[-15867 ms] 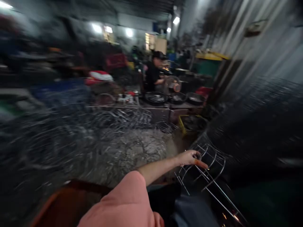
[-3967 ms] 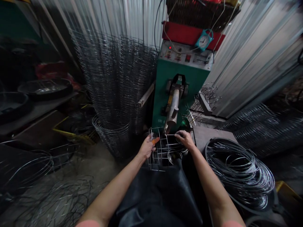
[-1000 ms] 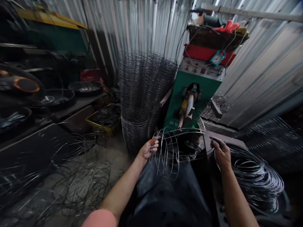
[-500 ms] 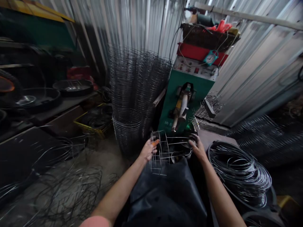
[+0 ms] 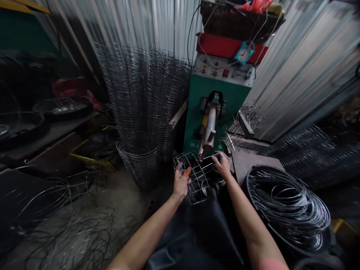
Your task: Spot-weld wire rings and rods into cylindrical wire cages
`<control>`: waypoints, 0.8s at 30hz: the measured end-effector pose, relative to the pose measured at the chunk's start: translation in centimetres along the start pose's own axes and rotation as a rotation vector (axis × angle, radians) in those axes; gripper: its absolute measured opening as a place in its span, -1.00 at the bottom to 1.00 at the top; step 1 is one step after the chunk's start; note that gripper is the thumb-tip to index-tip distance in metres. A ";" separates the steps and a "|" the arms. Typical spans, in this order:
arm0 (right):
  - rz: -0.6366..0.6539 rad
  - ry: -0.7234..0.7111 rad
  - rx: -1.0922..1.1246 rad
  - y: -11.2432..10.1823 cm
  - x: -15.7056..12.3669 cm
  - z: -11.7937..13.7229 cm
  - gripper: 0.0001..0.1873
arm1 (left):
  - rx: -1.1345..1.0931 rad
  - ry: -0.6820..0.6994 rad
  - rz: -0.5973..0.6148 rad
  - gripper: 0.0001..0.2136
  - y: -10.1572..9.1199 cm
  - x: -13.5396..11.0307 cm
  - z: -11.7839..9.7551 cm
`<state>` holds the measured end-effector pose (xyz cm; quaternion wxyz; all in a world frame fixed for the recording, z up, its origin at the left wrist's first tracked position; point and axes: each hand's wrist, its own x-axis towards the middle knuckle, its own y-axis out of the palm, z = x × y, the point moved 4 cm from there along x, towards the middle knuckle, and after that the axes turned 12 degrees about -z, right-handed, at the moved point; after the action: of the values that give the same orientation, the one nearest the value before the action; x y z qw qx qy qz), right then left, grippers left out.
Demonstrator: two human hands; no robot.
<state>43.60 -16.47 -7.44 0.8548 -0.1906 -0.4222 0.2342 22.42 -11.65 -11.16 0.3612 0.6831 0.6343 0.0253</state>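
Observation:
A half-built wire cage (image 5: 194, 176) of rings and straight rods lies under the metal welding arm (image 5: 207, 131) of a green machine (image 5: 216, 101). My left hand (image 5: 181, 183) grips the cage's left side, with an orange cover on the thumb. My right hand (image 5: 222, 165) is closed on the cage's right end, close to the arm's tip. A dark apron (image 5: 194, 236) covers my lap below the cage.
A tall stack of finished wire cages (image 5: 143, 101) stands left of the machine. A big coil of wire (image 5: 287, 206) lies at my right. Loose wire rings (image 5: 67, 232) litter the floor on the left. Black pans (image 5: 62, 107) sit on a bench, with corrugated metal walls behind.
The cage has tilted and moved up under the welding arm. My right hand slid in along the cage towards the machine. The view has shifted slightly left and down.

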 end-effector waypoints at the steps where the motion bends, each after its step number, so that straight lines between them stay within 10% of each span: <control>1: 0.017 -0.018 -0.018 0.3 0.4 -0.1 -0.70 | -0.010 0.007 -0.004 -0.42 0.3 0.1 0.1; 24: 0.273 0.025 -0.175 4.9 4.7 -2.5 -0.67 | -0.053 0.027 -0.070 -0.47 2.8 2.5 -0.1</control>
<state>46.94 -10.13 -8.46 0.8003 -0.3227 -0.4007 0.3081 25.18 -9.18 -10.69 0.3712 0.6503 0.6617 0.0384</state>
